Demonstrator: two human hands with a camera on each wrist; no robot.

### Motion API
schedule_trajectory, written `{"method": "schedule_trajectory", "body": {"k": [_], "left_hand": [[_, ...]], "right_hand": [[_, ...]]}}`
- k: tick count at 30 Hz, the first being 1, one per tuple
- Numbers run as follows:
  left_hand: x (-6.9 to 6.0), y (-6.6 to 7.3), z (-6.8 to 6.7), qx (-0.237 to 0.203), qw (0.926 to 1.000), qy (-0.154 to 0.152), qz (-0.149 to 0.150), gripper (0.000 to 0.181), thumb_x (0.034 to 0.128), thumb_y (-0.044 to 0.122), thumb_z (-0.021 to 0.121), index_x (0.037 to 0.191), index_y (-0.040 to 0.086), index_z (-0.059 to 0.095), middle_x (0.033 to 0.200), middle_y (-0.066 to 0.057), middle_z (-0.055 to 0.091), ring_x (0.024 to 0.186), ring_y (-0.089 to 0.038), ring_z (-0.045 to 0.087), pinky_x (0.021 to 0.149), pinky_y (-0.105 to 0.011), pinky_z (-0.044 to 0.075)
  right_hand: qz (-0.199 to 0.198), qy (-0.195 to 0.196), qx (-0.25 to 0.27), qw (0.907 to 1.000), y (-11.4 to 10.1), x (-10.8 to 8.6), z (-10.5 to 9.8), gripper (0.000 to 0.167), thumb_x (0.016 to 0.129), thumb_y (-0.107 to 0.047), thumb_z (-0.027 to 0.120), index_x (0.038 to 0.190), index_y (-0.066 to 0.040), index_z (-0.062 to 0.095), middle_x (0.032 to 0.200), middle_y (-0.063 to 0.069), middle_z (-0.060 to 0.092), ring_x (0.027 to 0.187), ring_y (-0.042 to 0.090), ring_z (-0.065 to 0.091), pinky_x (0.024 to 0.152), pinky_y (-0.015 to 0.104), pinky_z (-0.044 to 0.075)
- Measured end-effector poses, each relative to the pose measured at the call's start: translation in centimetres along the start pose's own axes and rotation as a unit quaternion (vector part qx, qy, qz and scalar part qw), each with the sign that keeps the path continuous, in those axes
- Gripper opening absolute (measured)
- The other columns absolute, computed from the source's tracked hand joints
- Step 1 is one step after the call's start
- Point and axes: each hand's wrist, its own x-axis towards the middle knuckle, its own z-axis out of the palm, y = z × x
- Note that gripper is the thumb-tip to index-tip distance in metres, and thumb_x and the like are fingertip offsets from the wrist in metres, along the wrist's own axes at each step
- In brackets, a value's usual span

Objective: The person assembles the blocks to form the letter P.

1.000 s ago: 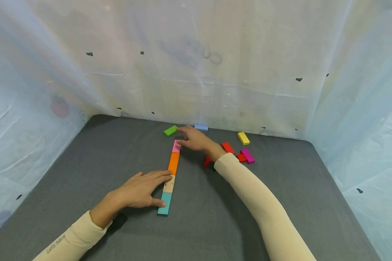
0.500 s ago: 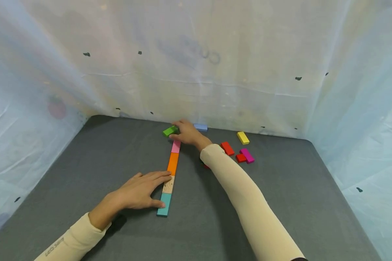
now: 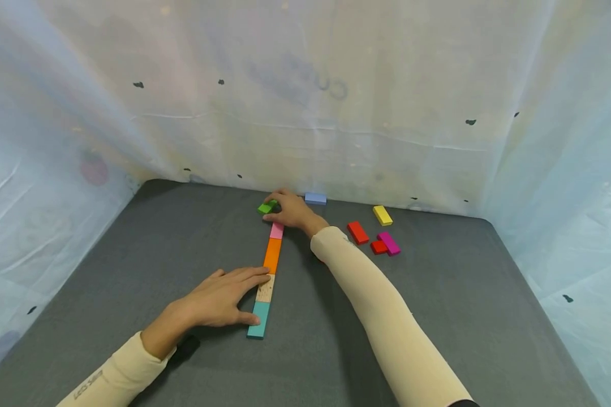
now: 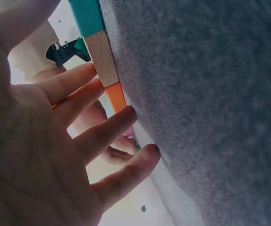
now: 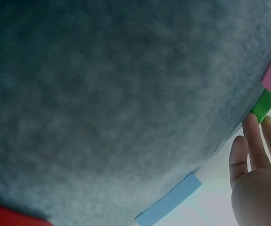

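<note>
Pinching the green block [image 3: 265,209] just past the pink block [image 3: 277,231], the right hand [image 3: 291,210] has a narrow grip; the left hand [image 3: 216,299] lies spread. Pink, orange block [image 3: 272,252], wooden block [image 3: 265,289] and teal block [image 3: 258,331] look done, end to end on the surface [image 3: 183,243]; whether green joins them, I can't tell. Blue block [image 3: 315,199], yellow block [image 3: 382,215], red blocks [image 3: 357,232] and magenta block [image 3: 390,243] lie loose.

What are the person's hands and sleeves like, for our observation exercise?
The left hand and right hand are ungloved. The left sleeve is cream with dark lettering; the right sleeve is also cream. The left wrist view shows a black perforated device by its cuff.
</note>
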Motion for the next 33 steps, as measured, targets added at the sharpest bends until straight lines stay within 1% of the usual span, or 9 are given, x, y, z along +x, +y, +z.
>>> {"method": "schedule_trajectory", "body": {"k": [6, 9, 12, 14, 16, 19, 22, 29, 33], "left_hand": [[-0.22, 0.0, 0.0, -0.002, 1.0, 0.001, 0.004, 0.086, 0.0804, 0.059, 0.074, 0.152, 0.025, 0.041, 0.161, 0.002, 0.035, 0.146, -0.029, 0.038, 0.107, -0.073, 0.025], [-0.31, 0.06, -0.04, 0.0, 1.0, 0.001, 0.002, 0.087, 0.08, 0.06, 0.074, 0.152, 0.026, 0.041, 0.161, 0.004, 0.035, 0.146, -0.028, 0.037, 0.108, -0.072, 0.025], [-0.32, 0.09, -0.01, 0.004, 1.0, 0.004, 0.008, 0.086, 0.0801, 0.061, 0.073, 0.152, 0.025, 0.042, 0.161, 0.004, 0.035, 0.146, -0.028, 0.038, 0.107, -0.072, 0.027], [-0.27, 0.15, -0.01, 0.005, 0.9999, 0.003, 0.01, 0.086, 0.0803, 0.062, 0.073, 0.152, 0.025, 0.041, 0.161, 0.004, 0.035, 0.146, -0.028, 0.038, 0.107, -0.072, 0.027], [-0.19, 0.14, 0.04, 0.008, 0.9999, 0.005, 0.014, 0.086, 0.0805, 0.062, 0.072, 0.152, 0.025, 0.042, 0.161, 0.003, 0.036, 0.146, -0.028, 0.038, 0.106, -0.071, 0.028], [-0.13, 0.18, 0.06, 0.011, 0.9998, 0.004, 0.014, 0.086, 0.0803, 0.061, 0.073, 0.152, 0.025, 0.042, 0.161, 0.004, 0.035, 0.146, -0.027, 0.038, 0.107, -0.07, 0.029], [-0.1, 0.13, 0.1, 0.011, 0.9998, 0.004, 0.013, 0.086, 0.08, 0.06, 0.074, 0.152, 0.025, 0.042, 0.161, 0.004, 0.035, 0.146, -0.027, 0.038, 0.108, -0.07, 0.028], [-0.22, 0.16, -0.01, 0.007, 1.0, -0.001, 0.004, 0.086, 0.0804, 0.06, 0.074, 0.153, 0.026, 0.041, 0.162, 0.005, 0.034, 0.147, -0.027, 0.036, 0.109, -0.071, 0.026], [-0.25, 0.24, -0.07, 0.002, 1.0, -0.001, 0.006, 0.086, 0.0807, 0.06, 0.074, 0.152, 0.025, 0.041, 0.161, 0.003, 0.034, 0.147, -0.028, 0.036, 0.108, -0.073, 0.026]], "right_hand": [[-0.008, -0.003, 0.001, 1.0, -0.17, 0.16, 0.09, 0.043, 0.094, -0.035, 0.069, 0.133, -0.021, 0.06, 0.15, 0.005, 0.045, 0.134, 0.021, 0.047, 0.115, 0.045, 0.036], [-0.003, -0.008, 0.01, 0.9999, -0.3, 0.15, 0.02, 0.051, 0.093, -0.036, 0.07, 0.139, -0.019, 0.055, 0.151, 0.006, 0.044, 0.135, 0.022, 0.046, 0.116, 0.045, 0.035], [0.016, -0.013, 0.023, 0.9995, -0.41, 0.06, -0.04, 0.063, 0.092, -0.039, 0.07, 0.147, -0.017, 0.047, 0.154, 0.008, 0.041, 0.136, 0.025, 0.045, 0.117, 0.047, 0.034], [0.028, -0.017, 0.022, 0.9992, -0.42, 0.02, -0.05, 0.07, 0.092, -0.042, 0.07, 0.15, -0.016, 0.042, 0.156, 0.009, 0.039, 0.137, 0.026, 0.044, 0.117, 0.046, 0.033], [0.034, -0.024, 0.009, 0.9991, -0.37, 0.05, -0.01, 0.073, 0.092, -0.043, 0.07, 0.152, -0.015, 0.04, 0.157, 0.009, 0.039, 0.14, 0.025, 0.041, 0.119, 0.044, 0.032], [0.032, -0.032, -0.016, 0.9989, -0.3, 0.16, 0.11, 0.074, 0.093, -0.044, 0.068, 0.153, -0.013, 0.039, 0.157, 0.009, 0.039, 0.143, 0.024, 0.038, 0.121, 0.041, 0.029], [0.031, -0.034, -0.027, 0.9986, -0.28, 0.31, 0.21, 0.073, 0.094, -0.044, 0.067, 0.153, -0.013, 0.039, 0.158, 0.01, 0.039, 0.144, 0.025, 0.037, 0.121, 0.041, 0.028], [0.011, -0.035, -0.029, 0.9989, -0.25, 0.32, 0.22, 0.071, 0.096, -0.042, 0.064, 0.154, -0.012, 0.037, 0.159, 0.012, 0.037, 0.147, 0.027, 0.035, 0.121, 0.045, 0.027], [0.01, -0.03, -0.006, 0.9995, -0.05, -0.09, -0.15, 0.07, 0.097, -0.039, 0.063, 0.155, -0.012, 0.035, 0.159, 0.012, 0.037, 0.148, 0.028, 0.034, 0.122, 0.044, 0.026]]}}
